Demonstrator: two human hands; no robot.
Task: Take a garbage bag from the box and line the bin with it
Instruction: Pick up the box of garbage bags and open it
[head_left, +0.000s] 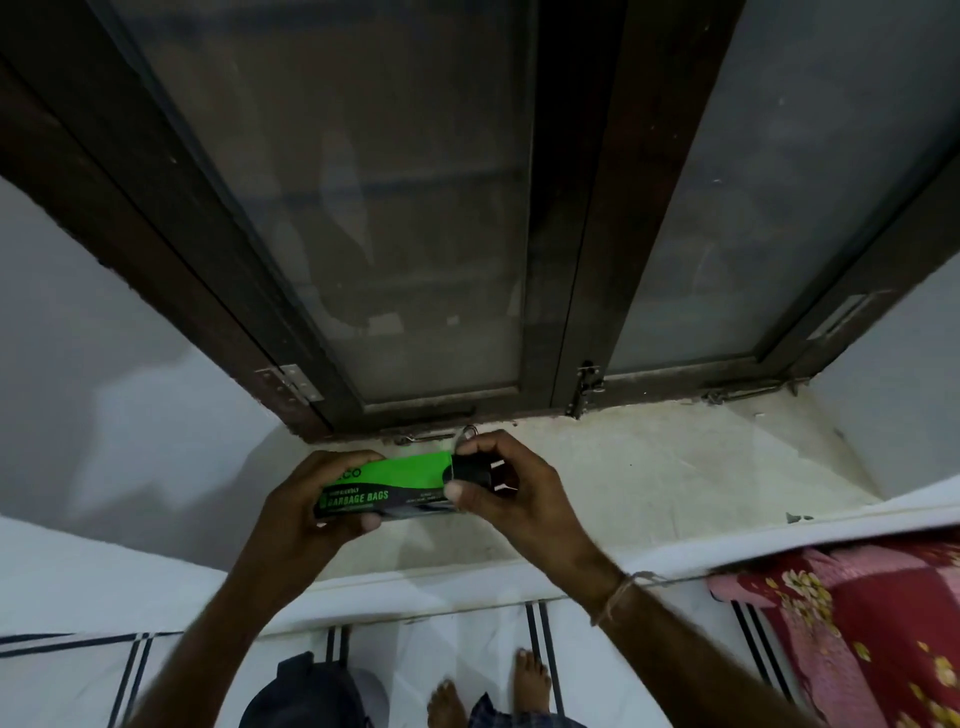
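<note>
Head cam: my left hand (306, 499) clamps the box (384, 486) over the sill (649, 467); right hand (498, 488) pinches the black roll (470, 470). I'd pull straight, 1 bag only.

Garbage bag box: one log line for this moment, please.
step: extracting roll | left hand: holds garbage bag box | right hand: grip on black roll at box end | bin: unseen

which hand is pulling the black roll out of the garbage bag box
The right hand: it pinches the black roll at the box's open end. The left hand only grips the green box.
</note>
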